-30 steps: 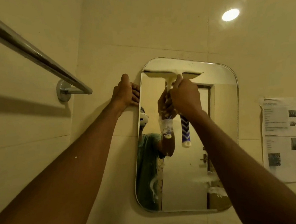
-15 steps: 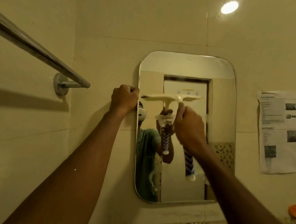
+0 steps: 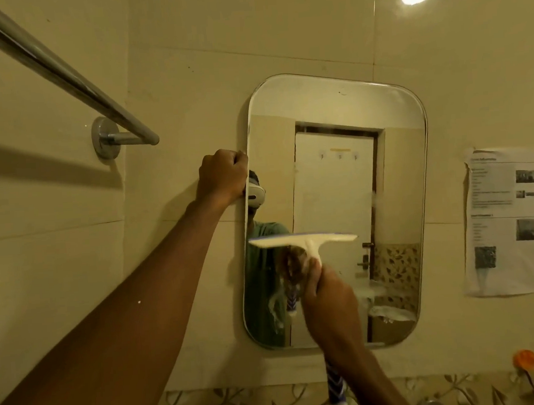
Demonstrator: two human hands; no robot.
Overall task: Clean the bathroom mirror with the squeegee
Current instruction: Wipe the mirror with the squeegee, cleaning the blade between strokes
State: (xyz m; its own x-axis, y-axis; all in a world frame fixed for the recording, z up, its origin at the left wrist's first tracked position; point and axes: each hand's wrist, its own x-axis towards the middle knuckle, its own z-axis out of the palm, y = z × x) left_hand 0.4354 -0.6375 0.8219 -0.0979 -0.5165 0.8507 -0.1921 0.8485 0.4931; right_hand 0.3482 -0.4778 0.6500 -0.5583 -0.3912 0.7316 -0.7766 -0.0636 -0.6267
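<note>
A rounded rectangular mirror point(image 3: 391, 149) hangs on the tiled wall. My right hand point(image 3: 329, 299) is shut on the squeegee point(image 3: 303, 241), whose cream blade lies flat across the left half of the glass, a little below mid-height. Its blue-and-white striped handle sticks out below my wrist. My left hand point(image 3: 222, 175) grips the mirror's left edge with curled fingers. Foam smears remain on the lower part of the glass; the upper left part looks wiped.
A chrome towel bar point(image 3: 61, 77) juts from the wall at upper left. A printed paper sheet point(image 3: 510, 220) is stuck to the wall right of the mirror. An orange hook point(image 3: 524, 358) sits at lower right above a patterned tile band.
My right hand has drawn the squeegee down the glass from the top edge to below the middle. My left hand has slid down the mirror's left edge.
</note>
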